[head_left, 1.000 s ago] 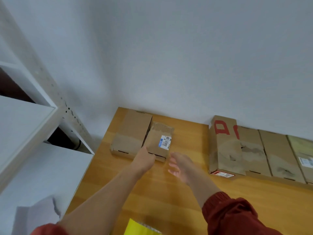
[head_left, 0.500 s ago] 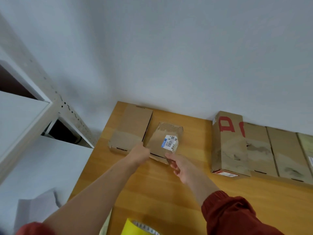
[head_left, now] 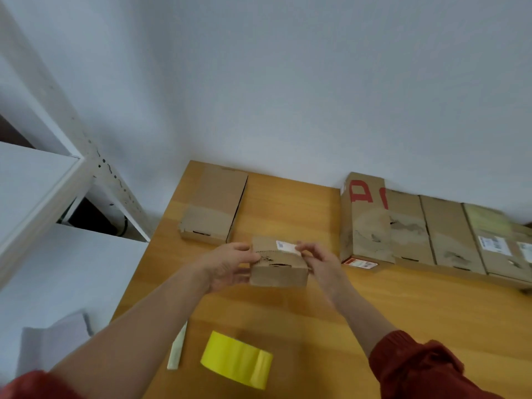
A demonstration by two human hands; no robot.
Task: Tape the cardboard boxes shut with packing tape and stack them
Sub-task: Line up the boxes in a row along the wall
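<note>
Both hands grip the cardboard box [head_left: 277, 273] by its ends, the left hand [head_left: 227, 266] and the right hand [head_left: 319, 264] curling fingers over its top edge, mid-bench [head_left: 417, 306]. It looks light and stiff but easy to crush. Holding it by the ends should leave the flap seam free for the tape roll [head_left: 237, 358], which lies nearer the person.

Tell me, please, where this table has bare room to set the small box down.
Bare tabletop lies between the flat box and the row of boxes, and right of the yellow tape roll. The right wall side is crowded.
</note>
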